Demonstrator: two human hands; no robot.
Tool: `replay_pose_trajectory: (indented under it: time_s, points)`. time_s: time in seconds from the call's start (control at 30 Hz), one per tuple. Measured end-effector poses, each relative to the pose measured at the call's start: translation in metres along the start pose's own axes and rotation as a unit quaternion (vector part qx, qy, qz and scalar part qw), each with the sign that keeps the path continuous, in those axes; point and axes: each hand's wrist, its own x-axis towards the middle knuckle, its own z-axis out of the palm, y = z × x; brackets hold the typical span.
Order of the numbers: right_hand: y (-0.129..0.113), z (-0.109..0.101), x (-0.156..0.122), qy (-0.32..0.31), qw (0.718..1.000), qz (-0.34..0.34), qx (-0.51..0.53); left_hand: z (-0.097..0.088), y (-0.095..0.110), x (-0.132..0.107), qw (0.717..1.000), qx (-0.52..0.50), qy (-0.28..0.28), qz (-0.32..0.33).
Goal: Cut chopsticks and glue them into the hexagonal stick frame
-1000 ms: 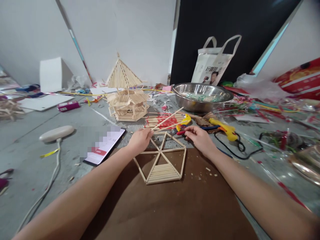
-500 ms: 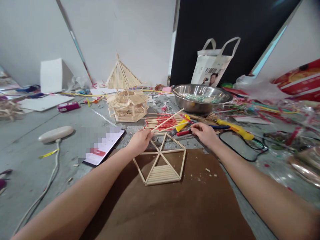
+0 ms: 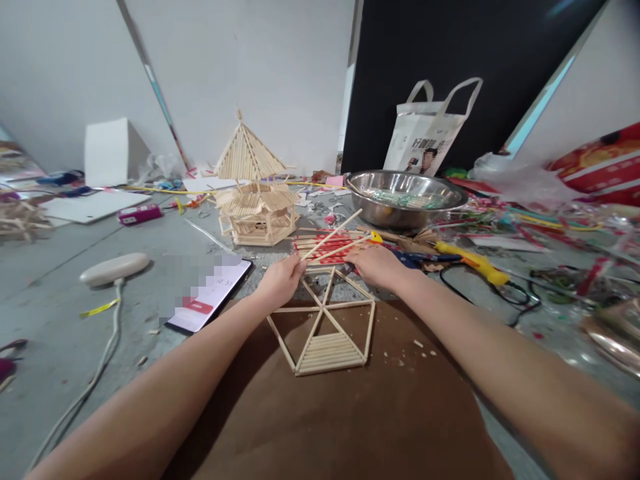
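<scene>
My left hand is closed on thin wooden sticks, two of which fan out up and to the right. Below it lies a hexagonal stick frame with spokes; its front section is filled with parallel sticks. My right hand reaches low over the floor, beside red-wrapped sticks and a yellow-tipped tool. Its back faces me, and the fingertips are blurred, so any hold is unclear. The red-handled tool seen there earlier is covered by this hand.
A stick-built pavilion stands behind. A steel basin and a paper bag are at the back right. A yellow-handled tool with a black cord lies right; a phone and white corded device lie left. Brown board is in front.
My right hand has moved left and down, onto the spot where the red-handled tool lay. The left hand keeps the sticks, their tips slightly lower. The view has shifted slightly.
</scene>
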Motion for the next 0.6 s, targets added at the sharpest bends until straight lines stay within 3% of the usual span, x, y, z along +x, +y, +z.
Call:
replay_pose_trajectory:
  time_s: [0.27, 0.6]
  points:
    - [-0.003, -0.013, 0.009, -0.055, 0.993, -0.035, -0.094, -0.002, 0.0, 0.0, 1.0, -0.02, 0.008, -0.018]
    - [0.007, -0.02, 0.012, -0.084, 0.991, -0.028, -0.103, -0.001, 0.0, 0.001, 0.999, -0.037, 0.013, -0.024]
